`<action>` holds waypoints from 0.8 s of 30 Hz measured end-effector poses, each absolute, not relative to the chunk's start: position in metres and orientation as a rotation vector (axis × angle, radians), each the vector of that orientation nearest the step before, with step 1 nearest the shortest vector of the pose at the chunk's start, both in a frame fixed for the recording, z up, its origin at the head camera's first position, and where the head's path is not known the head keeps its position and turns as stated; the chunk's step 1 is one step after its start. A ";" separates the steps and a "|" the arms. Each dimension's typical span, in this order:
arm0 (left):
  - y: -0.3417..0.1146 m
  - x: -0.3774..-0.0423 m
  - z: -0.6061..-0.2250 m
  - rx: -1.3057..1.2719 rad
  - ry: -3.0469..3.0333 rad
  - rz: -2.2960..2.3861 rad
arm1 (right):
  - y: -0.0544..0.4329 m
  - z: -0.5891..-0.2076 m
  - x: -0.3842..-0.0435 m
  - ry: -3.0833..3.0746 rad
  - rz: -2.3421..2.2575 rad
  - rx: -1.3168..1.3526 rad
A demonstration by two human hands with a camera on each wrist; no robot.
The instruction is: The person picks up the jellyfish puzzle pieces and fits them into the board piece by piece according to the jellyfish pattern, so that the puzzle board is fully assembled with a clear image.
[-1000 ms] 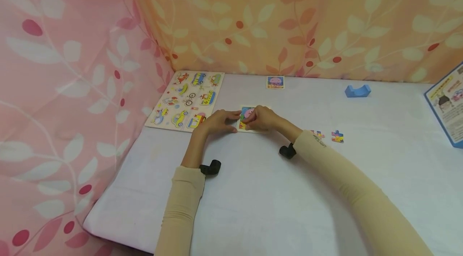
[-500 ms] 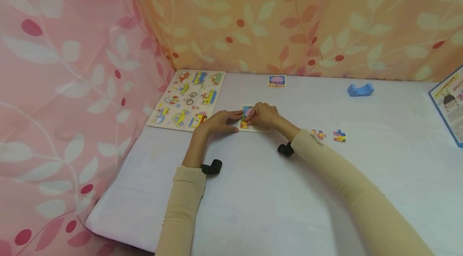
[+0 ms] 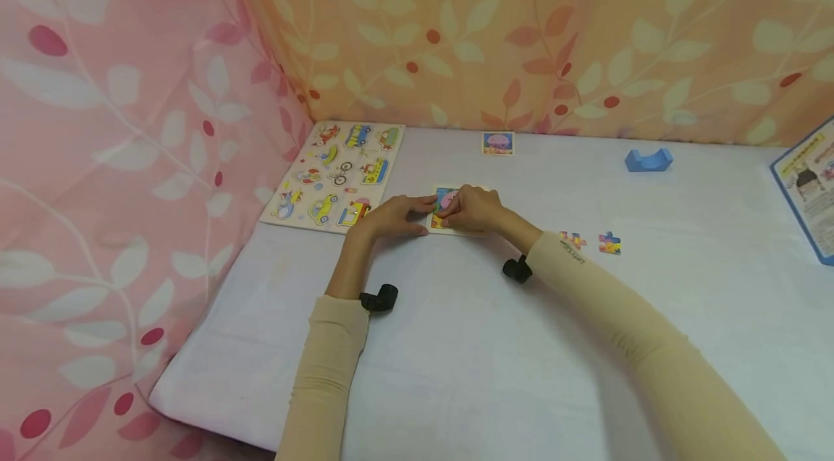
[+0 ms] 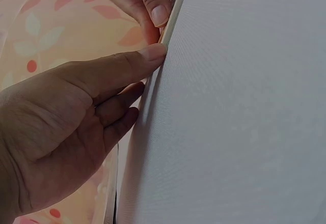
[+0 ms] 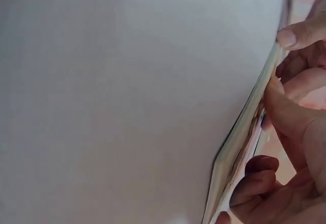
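Note:
A small jigsaw puzzle in a pale tray (image 3: 456, 232) lies on the white-covered table between both hands. Its picture shows pink, blue and yellow, partly hidden by my right hand. The left hand (image 3: 394, 217) touches the tray's left edge with thumb and fingers nearly straight; the thumb meets the rim in the left wrist view. My right hand (image 3: 476, 208) is over the picture, fingers curled, pinching a puzzle piece down in the tray; the fingers mostly cover that piece. Two loose puzzle pieces (image 3: 610, 242) lie to the right, one (image 3: 573, 239) beside the right sleeve.
A wooden vehicle puzzle board (image 3: 332, 175) lies at the left. Behind the tray is a small square picture card (image 3: 498, 143). A blue curved block (image 3: 649, 161) stands at the back right, and a printed blue-edged box or board (image 3: 808, 186) at the far right.
Both hands stay at the tray. The right fingers shift only slightly over the picture, and the head view moves a little.

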State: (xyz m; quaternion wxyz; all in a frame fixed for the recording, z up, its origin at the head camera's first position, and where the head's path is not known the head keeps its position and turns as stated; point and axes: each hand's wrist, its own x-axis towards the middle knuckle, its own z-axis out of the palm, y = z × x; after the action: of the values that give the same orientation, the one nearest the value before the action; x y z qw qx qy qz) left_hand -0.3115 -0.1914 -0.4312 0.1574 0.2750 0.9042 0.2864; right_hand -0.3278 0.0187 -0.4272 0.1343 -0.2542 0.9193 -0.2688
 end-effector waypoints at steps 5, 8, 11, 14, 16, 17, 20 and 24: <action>-0.188 -0.314 -0.432 0.793 2.569 0.852 | 0.020 -0.424 -0.324 2.675 -0.843 -0.775; -0.185 -0.314 -0.432 0.801 2.555 0.860 | 0.022 -0.425 -0.321 2.692 -0.898 -0.811; -0.184 -0.314 -0.430 0.786 2.572 0.824 | 0.023 -0.427 -0.320 2.715 -0.944 -0.804; -0.185 -0.314 -0.429 0.785 2.591 0.785 | 0.024 -0.428 -0.320 2.718 -0.967 -0.779; -0.187 -0.314 -0.429 0.790 2.598 0.785 | 0.024 -0.428 -0.321 2.692 -0.983 -0.785; -0.188 -0.314 -0.429 0.796 2.597 0.794 | 0.024 -0.427 -0.321 2.671 -0.990 -0.787; -0.189 -0.313 -0.431 0.808 2.585 0.832 | 0.032 -0.425 -0.324 2.603 -1.036 -0.767; -0.190 -0.310 -0.430 0.805 2.579 0.832 | 0.058 -0.421 -0.330 2.533 -1.112 -0.709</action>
State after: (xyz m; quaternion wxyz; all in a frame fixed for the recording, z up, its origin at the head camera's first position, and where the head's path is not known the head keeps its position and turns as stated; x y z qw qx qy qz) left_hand -0.3096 -0.1904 -0.4302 0.1566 0.2814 0.9010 0.2907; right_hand -0.3305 0.0580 -0.4209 0.1423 -0.2458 0.8779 -0.3854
